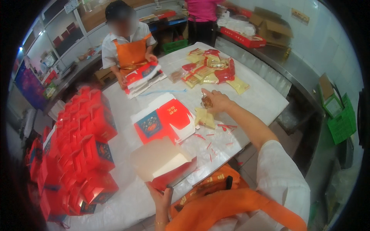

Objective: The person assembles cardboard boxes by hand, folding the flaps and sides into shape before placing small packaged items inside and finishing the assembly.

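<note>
At the table's near edge my left hand is closed on the lower side of a red carton, whose pale inside faces up with the lid flap standing out to the left. My right hand reaches over the middle of the table, its fingers around a small brown item in shiny clear wrap. Just below that hand lies a gold packet. Left of it a flat, unfolded red and blue carton rests on the table. Beyond the hand is a pile of gold and red packets.
Many folded red boxes are stacked along the left side of the white-covered table. Across from me a person in an orange apron handles another carton. Red scraps lie near my right arm. A green crate stands at the right.
</note>
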Demonstrator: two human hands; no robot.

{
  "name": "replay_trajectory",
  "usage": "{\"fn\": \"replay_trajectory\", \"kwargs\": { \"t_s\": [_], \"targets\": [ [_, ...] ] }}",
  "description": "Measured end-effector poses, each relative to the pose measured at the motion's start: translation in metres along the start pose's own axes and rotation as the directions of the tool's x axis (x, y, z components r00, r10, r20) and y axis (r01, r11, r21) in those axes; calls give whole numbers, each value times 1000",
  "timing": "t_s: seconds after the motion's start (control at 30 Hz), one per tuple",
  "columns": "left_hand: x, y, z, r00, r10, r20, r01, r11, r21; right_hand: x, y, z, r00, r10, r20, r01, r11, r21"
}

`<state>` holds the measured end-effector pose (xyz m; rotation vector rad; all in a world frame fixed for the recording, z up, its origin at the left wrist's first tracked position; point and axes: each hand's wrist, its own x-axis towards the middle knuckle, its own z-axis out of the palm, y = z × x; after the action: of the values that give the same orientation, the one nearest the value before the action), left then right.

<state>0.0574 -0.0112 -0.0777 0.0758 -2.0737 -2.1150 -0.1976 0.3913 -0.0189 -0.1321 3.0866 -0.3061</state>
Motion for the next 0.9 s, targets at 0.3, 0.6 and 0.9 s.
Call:
{"fn": "replay_trajectory", "kwargs": {
  "t_s": [0.3,0.6,0.9],
  "targets": [
    [3,-27,-4,989,136,53,-141,983,115,-29,-2,52,807,-283,-518,208,958,-200],
    [0,-30,-10,976,197,95,-209,968,138,-58,-58,38,927,-245,-285,241,969,-49],
    [11,-49,-22,972,207,114,-227,952,205,-15,-41,52,957,-150,-249,106,978,-181]
  ]
}}
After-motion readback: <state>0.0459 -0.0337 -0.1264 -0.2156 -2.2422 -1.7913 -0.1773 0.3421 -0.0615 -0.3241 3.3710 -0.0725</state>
